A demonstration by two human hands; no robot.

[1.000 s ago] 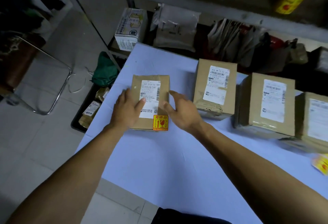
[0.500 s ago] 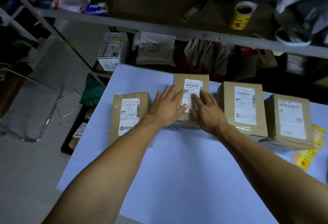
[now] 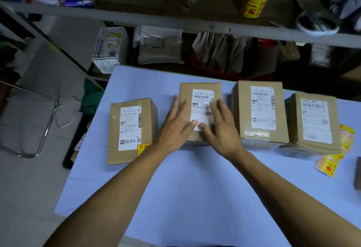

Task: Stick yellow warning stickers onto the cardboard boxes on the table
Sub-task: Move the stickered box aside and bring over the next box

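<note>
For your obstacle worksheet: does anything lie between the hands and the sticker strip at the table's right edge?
Yes. The third box and fourth box stand between both hands and the sticker strip.

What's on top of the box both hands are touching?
On the second box lies a white shipping label; the left hand and right hand cover its lower part. No yellow sticker is visible.
</note>
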